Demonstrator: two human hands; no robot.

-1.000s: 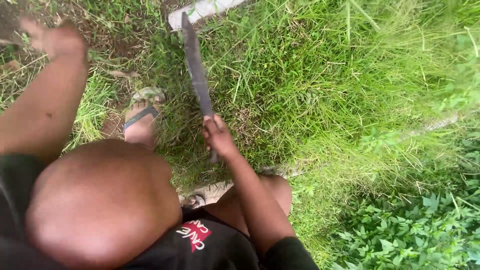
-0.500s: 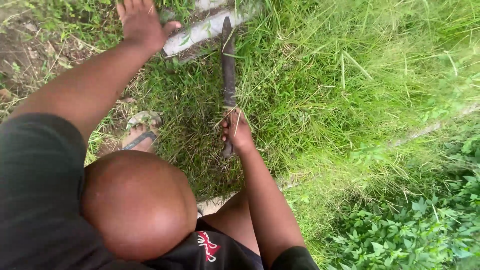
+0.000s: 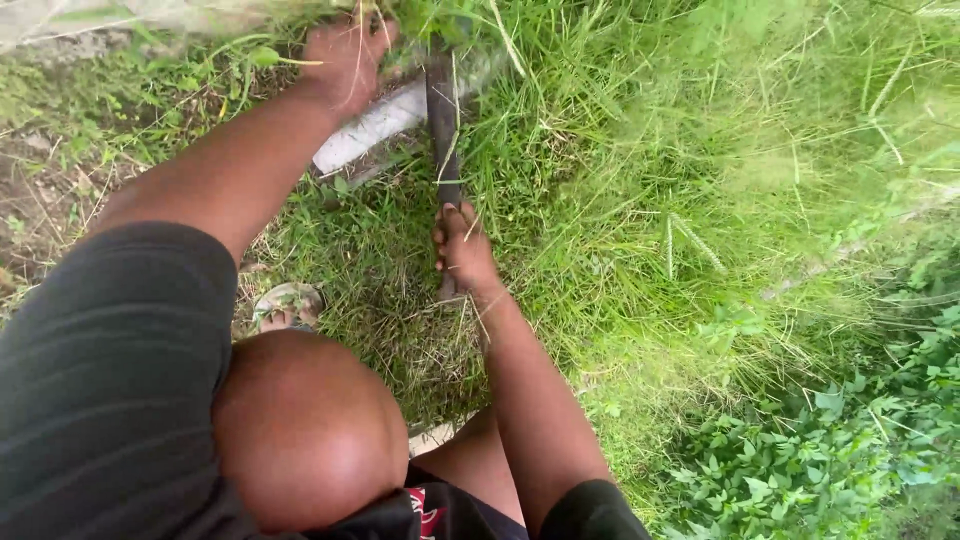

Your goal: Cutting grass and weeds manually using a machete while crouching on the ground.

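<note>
Grass fills nearly the whole frame: long green blades across the middle and right, broad-leaved weeds at the lower right, and a patch of bare brown soil at the left edge. A pale grey pipe-like bar lies slanting on the ground at upper centre, partly under the grass.

The right hand, just above the middle of the frame, is wrapped tight around the handle of a long dark metal machete. The blade's long axis runs almost straight up the frame from that fist, crossing over the upper end of the pale bar, and its tip is lost in the grass at the top edge. The butt of the handle shows just below the fist.

The left hand is at the top of the frame, up and left of the right hand and just beside the far part of the blade. Its fingers are curled into a tuft of grass; how firmly it grips the tuft cannot be told, since blades cover the fingers. It is the hand nearer the blade's tip, and the tuft stands between it and the blade.

A bare knee fills the lower left, with a sandalled foot above it on the grass.
</note>
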